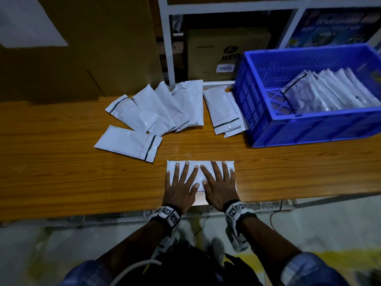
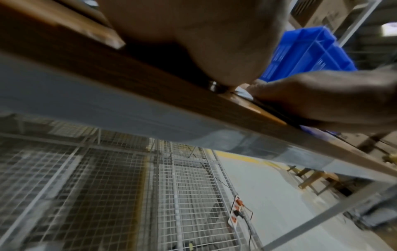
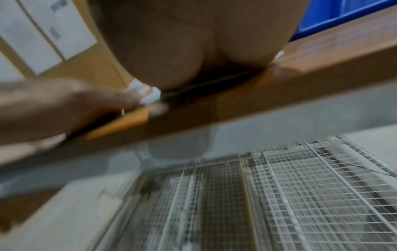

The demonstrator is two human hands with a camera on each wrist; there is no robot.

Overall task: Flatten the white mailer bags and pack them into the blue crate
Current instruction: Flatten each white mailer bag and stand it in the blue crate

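Seen from your head camera, both your hands lie flat, fingers straight and spread, on one white mailer bag (image 1: 201,165) near the front edge of the wooden table (image 1: 61,172). Your left hand (image 1: 181,187) covers the bag's left half and your right hand (image 1: 219,185) its right half; neither grips it. Farther back lies a single bag (image 1: 127,142), then a fanned pile of bags (image 1: 158,106), then a short stack (image 1: 223,109) just beside the blue crate (image 1: 309,129). Inside the crate, packed bags (image 1: 329,89) lean in a row against its right side.

From your left wrist camera, blurred, the heel of your left hand (image 2: 204,42) fills the top, resting at the table edge (image 2: 150,88), with your right hand (image 2: 333,98) beside it and the crate (image 2: 307,51) behind.

From your right wrist camera, also blurred, your right palm (image 3: 171,42) presses down, a sliver of white bag (image 3: 150,95) shows beneath it, and your left hand (image 3: 53,105) is alongside.

A likely risk: the bag sits close to the front edge, so pressing toward yourself could slide the slick plastic off the table. Uneven pressure could also leave trapped air, making the bag stand badly in the crate.
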